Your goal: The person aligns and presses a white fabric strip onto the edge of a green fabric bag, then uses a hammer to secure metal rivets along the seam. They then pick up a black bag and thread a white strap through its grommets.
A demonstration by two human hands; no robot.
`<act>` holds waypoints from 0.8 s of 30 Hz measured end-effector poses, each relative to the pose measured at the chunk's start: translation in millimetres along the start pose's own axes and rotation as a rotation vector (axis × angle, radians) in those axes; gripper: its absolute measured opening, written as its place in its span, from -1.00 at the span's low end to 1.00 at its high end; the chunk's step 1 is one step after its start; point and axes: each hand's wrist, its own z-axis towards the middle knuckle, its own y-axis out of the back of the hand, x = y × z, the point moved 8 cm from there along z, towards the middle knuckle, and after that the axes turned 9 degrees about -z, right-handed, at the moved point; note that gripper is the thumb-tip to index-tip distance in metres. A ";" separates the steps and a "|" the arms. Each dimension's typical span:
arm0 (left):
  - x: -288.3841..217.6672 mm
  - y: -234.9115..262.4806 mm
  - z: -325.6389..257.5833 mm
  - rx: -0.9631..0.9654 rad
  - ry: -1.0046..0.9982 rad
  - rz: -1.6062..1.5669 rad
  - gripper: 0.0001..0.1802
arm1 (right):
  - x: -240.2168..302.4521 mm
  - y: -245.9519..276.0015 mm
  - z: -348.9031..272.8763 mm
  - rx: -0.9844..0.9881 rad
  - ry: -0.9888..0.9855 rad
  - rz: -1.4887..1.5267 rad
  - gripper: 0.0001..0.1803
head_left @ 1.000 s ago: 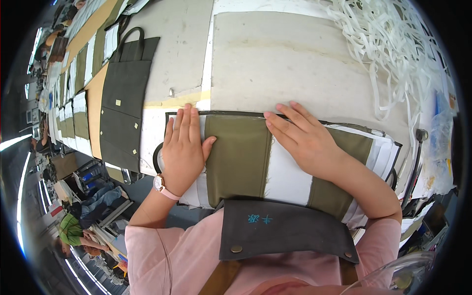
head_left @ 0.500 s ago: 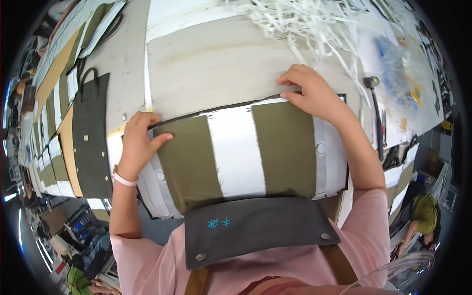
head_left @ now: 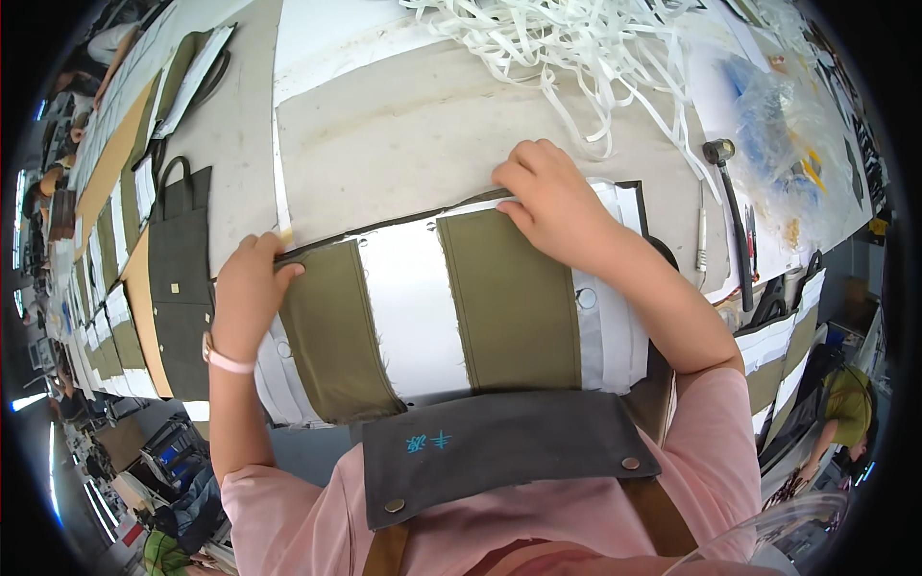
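Head view shows a stack of fabric panels (head_left: 423, 317) lying flat at the near edge of the tabletop (head_left: 403, 154), directly in front of my chest. Top panel is white with two broad olive-green stripes running away from me; the olive cloth looks matte and woven, with slightly frayed threads along its edges, and the white band between them is smoother. A round metal eyelet (head_left: 586, 299) sits on the white strip at the right side. My left hand (head_left: 245, 293) grips the far left corner of the stack, fingers curled over the edge and closed on it. My right hand (head_left: 557, 206) presses on the far right corner, fingertips pinching a thin white layer at the top edge. Under the stack, several more white layers fan out at both sides. Tabletop surface is grey-beige board, scuffed. Beyond my right hand lies a loose tangle of white flat tape (head_left: 576, 58). To the right, well apart from the stack, a black-handled hammer (head_left: 735, 216) lies lengthwise. To the left, dark grey bags with handles (head_left: 178, 259) lie flat in a row.
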 end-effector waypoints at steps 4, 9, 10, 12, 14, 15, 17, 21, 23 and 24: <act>-106.5 -15.8 -1.5 -0.072 -0.566 -0.181 -0.51 | 28.0 -5.0 -4.5 0.001 0.222 -0.247 -0.84; -171.5 -60.7 4.1 -0.094 -0.925 -0.182 -0.53 | 40.3 -12.4 -3.9 -0.016 0.279 -0.381 -0.84; -171.5 -66.2 7.5 -0.100 -0.895 -0.201 -0.54 | 40.6 -12.4 -3.9 -0.029 0.283 -0.381 -0.83; -171.5 -73.2 5.5 -0.136 -0.904 -0.136 -0.56 | 39.4 -11.3 -3.4 -0.061 0.285 -0.375 -0.81; -170.5 -77.1 2.6 -0.157 -0.900 -0.100 -0.58 | 37.6 -11.3 -2.9 -0.073 0.294 -0.374 -0.79; -169.8 -78.1 1.3 -0.163 -0.888 -0.099 -0.58 | 37.2 -11.5 -3.2 -0.076 0.300 -0.374 -0.78; -168.8 -79.6 0.8 -0.169 -0.874 -0.104 -0.59 | 35.1 -8.5 -3.6 -0.116 0.310 -0.373 -0.76; -164.2 -76.8 1.8 -0.176 -0.877 -0.128 -0.58 | 26.6 -4.8 -8.7 -0.061 0.289 -0.257 -0.74; -161.8 -74.8 3.3 -0.184 -0.856 -0.156 -0.55 | 15.5 1.6 -12.1 -0.069 0.204 -0.191 -0.74; -159.6 -73.5 4.0 -0.189 -0.831 -0.172 -0.52 | 11.0 6.8 -14.3 -0.113 0.167 -0.152 -0.73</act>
